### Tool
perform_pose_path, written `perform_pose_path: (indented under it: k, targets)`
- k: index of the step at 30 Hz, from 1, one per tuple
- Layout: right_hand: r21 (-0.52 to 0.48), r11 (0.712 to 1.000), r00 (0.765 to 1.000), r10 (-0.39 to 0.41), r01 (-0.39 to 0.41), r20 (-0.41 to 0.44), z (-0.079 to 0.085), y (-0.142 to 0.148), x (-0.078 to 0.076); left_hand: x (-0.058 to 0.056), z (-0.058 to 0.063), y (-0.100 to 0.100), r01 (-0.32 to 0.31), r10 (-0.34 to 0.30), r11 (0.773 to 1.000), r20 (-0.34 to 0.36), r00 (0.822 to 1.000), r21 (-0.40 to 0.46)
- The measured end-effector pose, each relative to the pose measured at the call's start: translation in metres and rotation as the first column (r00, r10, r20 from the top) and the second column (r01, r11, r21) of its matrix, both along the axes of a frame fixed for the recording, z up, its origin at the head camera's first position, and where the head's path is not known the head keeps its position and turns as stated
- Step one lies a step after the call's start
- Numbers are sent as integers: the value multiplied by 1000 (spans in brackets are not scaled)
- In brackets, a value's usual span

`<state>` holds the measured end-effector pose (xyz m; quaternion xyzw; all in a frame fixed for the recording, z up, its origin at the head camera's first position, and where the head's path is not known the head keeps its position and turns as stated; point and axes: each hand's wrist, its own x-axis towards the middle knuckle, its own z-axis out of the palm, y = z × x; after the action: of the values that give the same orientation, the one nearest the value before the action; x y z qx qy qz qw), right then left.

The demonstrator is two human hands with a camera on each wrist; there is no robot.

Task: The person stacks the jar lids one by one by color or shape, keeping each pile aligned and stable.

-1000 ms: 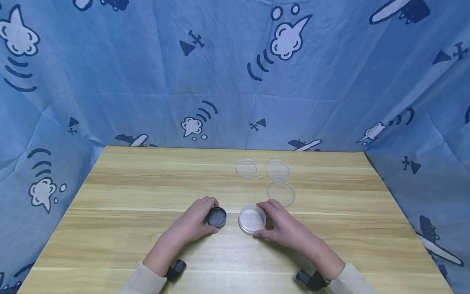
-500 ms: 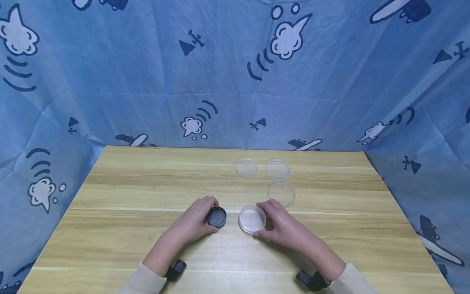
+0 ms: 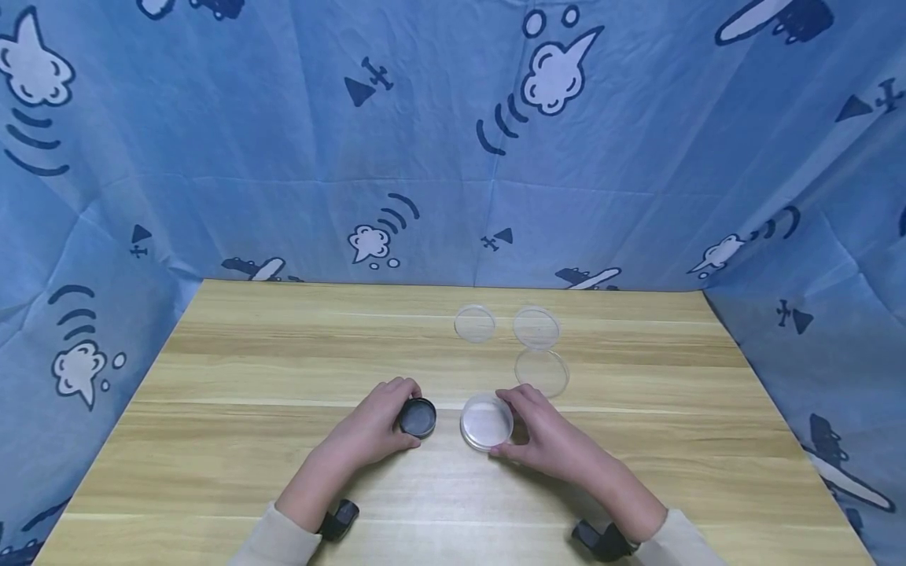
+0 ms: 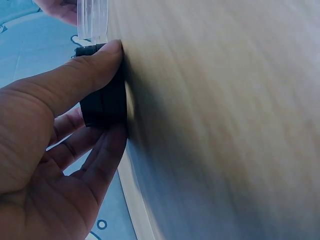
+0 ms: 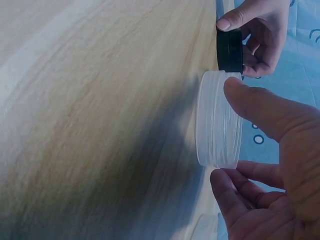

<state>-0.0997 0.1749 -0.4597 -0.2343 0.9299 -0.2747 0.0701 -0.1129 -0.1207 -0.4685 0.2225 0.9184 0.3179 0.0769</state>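
My left hand [image 3: 371, 424] grips a small black round container [image 3: 418, 418] from its left side, thumb at the near edge and fingers at the far edge. In the left wrist view a seam shows around the side of the black container [image 4: 106, 107], which stands at the tabletop. A short gap to the right, my right hand [image 3: 545, 436] holds a stack of clear round dishes [image 3: 487, 422] between thumb and fingers. Several ridged rims line the side of the clear stack [image 5: 216, 120] in the right wrist view. Both pieces lie flat, their round tops facing up.
Behind the clear stack, three thin clear discs lie on the wooden table [image 3: 283, 354]: a left disc [image 3: 475, 324], a right disc [image 3: 536, 328] and a nearer disc [image 3: 541, 373] close to my right fingers. A blue patterned cloth [image 3: 425, 141] surrounds the table's back and sides.
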Motion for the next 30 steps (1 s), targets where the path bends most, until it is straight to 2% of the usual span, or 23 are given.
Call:
perform_pose_path:
  k: [30]
  targets:
    - [-9,1000,1000,-3,3,2,-1,1,0,0,0,-1,9,-9,1000,-12,1000,-5]
